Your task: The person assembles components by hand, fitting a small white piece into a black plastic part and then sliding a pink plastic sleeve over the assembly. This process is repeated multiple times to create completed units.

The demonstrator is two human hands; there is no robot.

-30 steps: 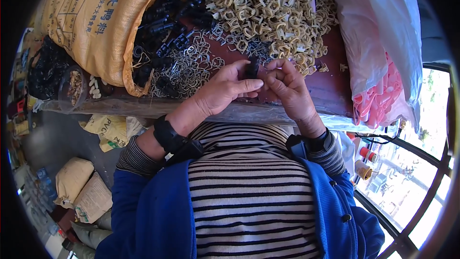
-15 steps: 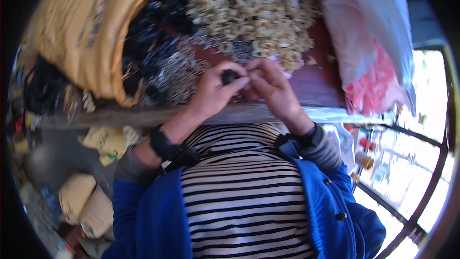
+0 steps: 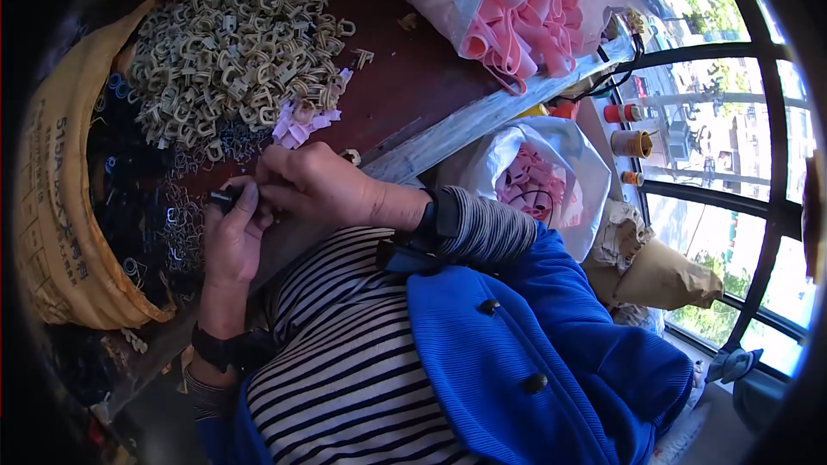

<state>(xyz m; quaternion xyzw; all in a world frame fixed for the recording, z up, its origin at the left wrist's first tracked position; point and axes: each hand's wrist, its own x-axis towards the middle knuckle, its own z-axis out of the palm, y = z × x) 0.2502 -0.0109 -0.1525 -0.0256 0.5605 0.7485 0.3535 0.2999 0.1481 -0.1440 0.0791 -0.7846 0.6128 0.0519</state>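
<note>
At the table's front edge my two hands meet. My left hand point(image 3: 231, 245) is closed around a small black part point(image 3: 226, 198), whose end sticks out between thumb and forefinger. My right hand point(image 3: 327, 185) is closed in a pinch right beside it, and its fingertips and anything in them are hidden. Beyond the hands lies a heap of beige, D-shaped loop pieces point(image 3: 241, 52). Small silvery metal wire pieces point(image 3: 183, 228) are scattered to the left of my left hand, and pale lilac scraps point(image 3: 301, 127) lie just past my right hand.
A tan woven sack point(image 3: 60, 207) lies open at the left with black parts inside. A plastic bag of pink strips point(image 3: 525, 9) rests at the far right of the dark red table point(image 3: 401, 77). Below the edge stands another white bag point(image 3: 586, 172), beside a barred window point(image 3: 706, 198).
The view has swung to the right, bringing the pink strips and window more into sight. My hands stay together at the table edge, the black part still in my left hand.
</note>
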